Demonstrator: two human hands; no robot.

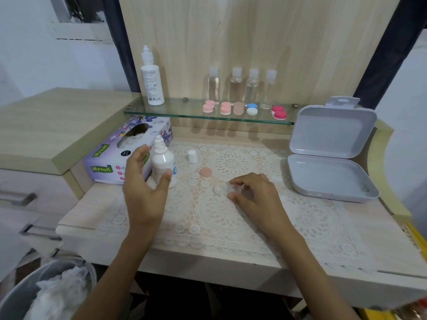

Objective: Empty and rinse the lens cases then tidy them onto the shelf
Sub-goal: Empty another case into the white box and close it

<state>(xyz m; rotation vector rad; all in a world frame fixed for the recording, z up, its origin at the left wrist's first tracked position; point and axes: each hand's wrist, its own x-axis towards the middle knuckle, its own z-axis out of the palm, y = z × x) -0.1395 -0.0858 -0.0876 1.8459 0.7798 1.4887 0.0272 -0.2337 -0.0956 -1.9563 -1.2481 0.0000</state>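
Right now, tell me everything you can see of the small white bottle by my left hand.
The small white bottle looks like opaque white plastic: rounded body, sloping shoulders, ribbed dropper nozzle, uncapped. A white cap lies apart to its right. It stands upright on the lace mat, just in front of the tissue box. The left hand curves round it: the thumb tip lies on its lower front, the fingers are off its left side.
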